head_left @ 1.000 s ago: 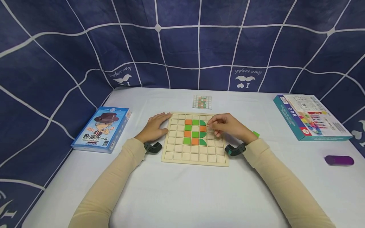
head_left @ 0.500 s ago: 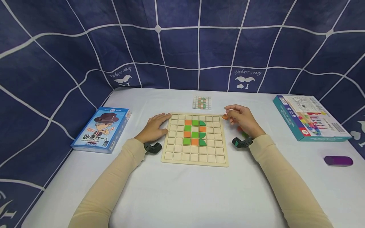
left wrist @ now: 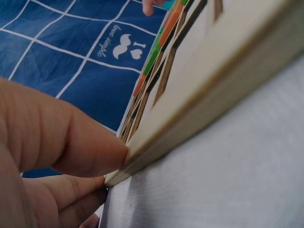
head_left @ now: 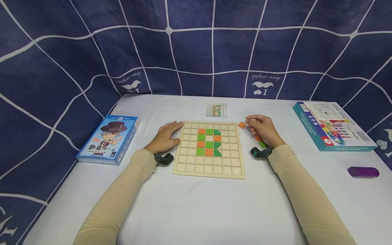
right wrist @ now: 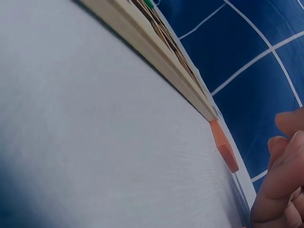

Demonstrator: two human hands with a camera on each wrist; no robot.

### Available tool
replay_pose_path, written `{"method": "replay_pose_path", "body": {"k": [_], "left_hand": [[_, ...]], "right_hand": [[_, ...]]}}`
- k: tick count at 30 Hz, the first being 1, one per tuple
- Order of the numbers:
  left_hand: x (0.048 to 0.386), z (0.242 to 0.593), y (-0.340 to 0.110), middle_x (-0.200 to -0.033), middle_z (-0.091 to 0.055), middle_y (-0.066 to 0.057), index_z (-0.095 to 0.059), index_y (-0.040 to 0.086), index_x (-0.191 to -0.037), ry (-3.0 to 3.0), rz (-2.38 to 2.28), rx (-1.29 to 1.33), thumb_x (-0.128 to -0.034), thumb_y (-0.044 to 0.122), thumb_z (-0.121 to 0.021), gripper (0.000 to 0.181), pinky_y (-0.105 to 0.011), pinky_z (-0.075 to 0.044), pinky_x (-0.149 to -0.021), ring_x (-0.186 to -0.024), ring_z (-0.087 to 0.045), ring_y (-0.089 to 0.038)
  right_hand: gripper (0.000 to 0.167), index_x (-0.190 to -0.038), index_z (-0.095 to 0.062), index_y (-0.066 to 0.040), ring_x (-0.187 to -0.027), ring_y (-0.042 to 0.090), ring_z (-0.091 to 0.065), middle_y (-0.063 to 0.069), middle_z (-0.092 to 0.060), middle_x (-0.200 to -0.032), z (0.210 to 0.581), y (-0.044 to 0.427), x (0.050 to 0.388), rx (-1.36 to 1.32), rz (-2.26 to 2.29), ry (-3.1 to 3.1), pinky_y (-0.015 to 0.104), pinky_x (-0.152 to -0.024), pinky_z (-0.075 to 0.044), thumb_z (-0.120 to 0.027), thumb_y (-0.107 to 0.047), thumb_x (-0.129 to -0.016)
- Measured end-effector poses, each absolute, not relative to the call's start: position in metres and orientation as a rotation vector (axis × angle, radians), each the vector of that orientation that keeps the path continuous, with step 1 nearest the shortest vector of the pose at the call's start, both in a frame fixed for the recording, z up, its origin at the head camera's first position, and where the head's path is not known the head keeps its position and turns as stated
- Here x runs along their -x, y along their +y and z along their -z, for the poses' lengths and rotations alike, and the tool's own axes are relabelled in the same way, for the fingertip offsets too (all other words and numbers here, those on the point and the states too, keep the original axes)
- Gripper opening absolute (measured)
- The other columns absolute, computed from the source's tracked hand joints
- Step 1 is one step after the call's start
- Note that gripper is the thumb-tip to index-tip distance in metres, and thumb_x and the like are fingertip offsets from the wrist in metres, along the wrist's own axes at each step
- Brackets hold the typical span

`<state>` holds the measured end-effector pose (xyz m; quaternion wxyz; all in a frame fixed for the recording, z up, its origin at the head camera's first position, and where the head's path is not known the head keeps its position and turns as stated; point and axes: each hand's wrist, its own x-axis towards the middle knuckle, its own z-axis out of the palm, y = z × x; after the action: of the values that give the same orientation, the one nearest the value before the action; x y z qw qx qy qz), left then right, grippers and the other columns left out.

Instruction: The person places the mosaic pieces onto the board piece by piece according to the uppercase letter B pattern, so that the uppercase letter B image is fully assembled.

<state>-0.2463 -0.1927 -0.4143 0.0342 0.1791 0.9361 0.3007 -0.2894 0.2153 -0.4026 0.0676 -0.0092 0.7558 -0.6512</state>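
A wooden grid board (head_left: 209, 172) holds orange, light green and dark green tiles in its middle columns. My left hand (head_left: 164, 137) rests at the board's upper left edge; in the left wrist view its thumb and fingers (left wrist: 61, 137) touch the rim (left wrist: 190, 114). Just off the board's upper right corner lies an orange tile (head_left: 242, 125), also seen in the right wrist view (right wrist: 223, 146). Beside that tile is my right hand (head_left: 264, 130), fingers loosely bent with nothing visible between them. Another orange tile (head_left: 258, 138) and a green tile (head_left: 262, 144) are partly hidden by it.
Behind the board lies a small pattern card (head_left: 216, 110). A blue box (head_left: 108, 139) stands on the left, a teal-edged game box (head_left: 335, 126) on the right, with a purple object (head_left: 363, 172) in front of it. A dark blue cloth (head_left: 196, 51) hangs behind the table.
My right hand has moved from over the board to the right, off its edge. The orange tile seen at its fingertips half a second ago lies apart from them. My left hand has stayed put.
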Motion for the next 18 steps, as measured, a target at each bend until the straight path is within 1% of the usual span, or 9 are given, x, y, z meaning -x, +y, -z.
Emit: {"method": "replay_pose_path", "body": {"k": [2, 5, 11, 18], "left_hand": [[0.2463, 0.4143, -0.1928, -0.173, -0.037, -0.016, -0.04, 0.0, -0.165, 2.878, -0.924, -0.549, -0.0932, 0.014, -0.059, 0.076, -0.055, -0.015, -0.132, -0.164, -0.024, -0.037], [0.2462, 0.4143, -0.1929, -0.173, -0.037, -0.016, -0.04, 0.0, -0.165, 2.878, -0.922, -0.548, -0.0931, 0.014, -0.059, 0.076, -0.055, -0.014, -0.132, -0.164, -0.024, -0.037], [0.2459, 0.414, -0.193, -0.173, -0.037, -0.017, -0.039, -0.001, -0.165, 2.878, -0.923, -0.545, -0.0936, 0.014, -0.06, 0.076, -0.055, -0.015, -0.132, -0.164, -0.024, -0.037], [0.2452, 0.4126, -0.192, -0.173, -0.036, -0.017, -0.04, -0.002, -0.165, 2.877, -0.922, -0.549, -0.0933, 0.014, -0.059, 0.076, -0.055, -0.015, -0.132, -0.163, -0.024, -0.038]], "right_hand": [[0.044, -0.141, -0.057, 0.015, -0.062, 0.003, -0.055, -0.007, -0.062, -0.075, 0.4041, 0.2143, 0.2893, 0.027, 1.931, 2.32, 0.015, -0.057, -0.049, -0.067, -0.008, -0.104], [0.044, -0.139, -0.06, 0.014, -0.063, 0.002, -0.056, -0.006, -0.062, -0.078, 0.4061, 0.2128, 0.2897, 0.029, 1.849, 2.403, 0.015, -0.057, -0.05, -0.07, -0.007, -0.102], [0.042, -0.133, -0.067, 0.007, -0.06, 0.005, -0.057, -0.004, -0.06, -0.08, 0.408, 0.2098, 0.2906, -0.007, 1.636, 2.568, 0.017, -0.057, -0.05, -0.078, -0.014, -0.098], [0.039, -0.13, -0.07, 0.004, -0.059, 0.004, -0.058, -0.003, -0.062, -0.082, 0.4068, 0.2075, 0.289, -0.031, 1.476, 2.688, 0.018, -0.054, -0.047, -0.078, -0.015, -0.097]]}}
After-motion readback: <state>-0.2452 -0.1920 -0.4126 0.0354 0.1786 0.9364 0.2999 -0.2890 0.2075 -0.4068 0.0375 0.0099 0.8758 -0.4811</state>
